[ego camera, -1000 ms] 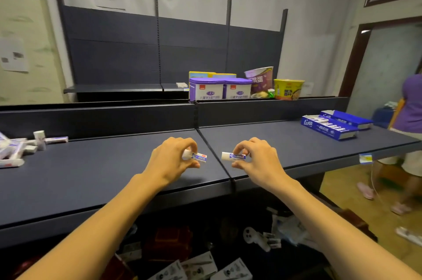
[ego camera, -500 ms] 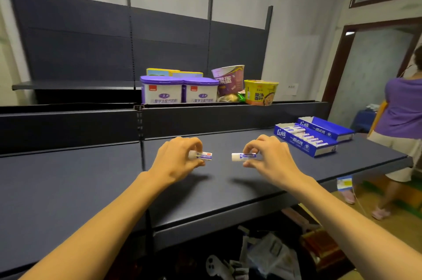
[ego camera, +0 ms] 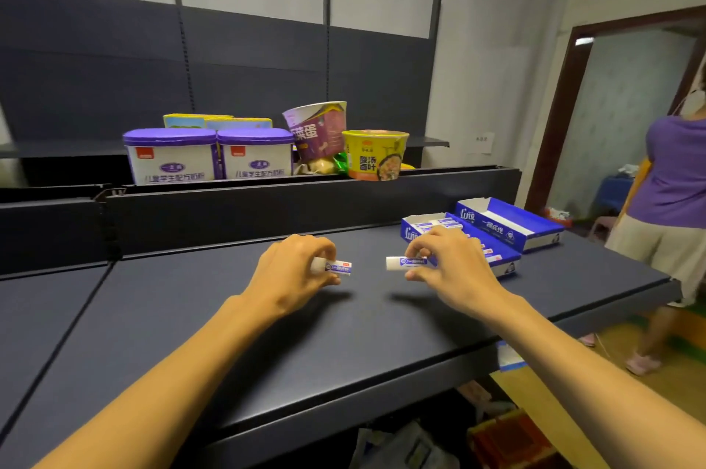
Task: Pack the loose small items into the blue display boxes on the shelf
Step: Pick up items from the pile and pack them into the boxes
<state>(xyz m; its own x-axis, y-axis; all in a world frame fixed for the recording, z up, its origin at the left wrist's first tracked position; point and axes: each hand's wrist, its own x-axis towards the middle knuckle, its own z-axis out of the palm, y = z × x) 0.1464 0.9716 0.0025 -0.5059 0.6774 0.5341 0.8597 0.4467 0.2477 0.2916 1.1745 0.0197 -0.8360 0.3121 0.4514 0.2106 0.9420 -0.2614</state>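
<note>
My left hand [ego camera: 292, 271] pinches a small white eraser with a blue label [ego camera: 338, 267] just above the dark shelf [ego camera: 267, 335]. My right hand [ego camera: 450, 266] holds a second white and blue eraser [ego camera: 405, 262], and the two point at each other with a gap between them. Right behind my right hand lies a blue display box [ego camera: 504, 266] with several erasers in a row; my hand covers part of it. A second blue display box [ego camera: 508, 226] lies behind it, with no items visible inside.
On the ledge behind the shelf stand two purple-lidded tubs [ego camera: 208, 155], a purple cup [ego camera: 319, 132] and a yellow noodle bowl [ego camera: 374, 153]. A person in a purple shirt [ego camera: 676, 178] stands at the shelf's right end. Boxes and bags lie under the shelf.
My view has swung to the right, so the pile of loose erasers at the left has left the view. Both hands carried their erasers rightward, close to the nearer blue box.
</note>
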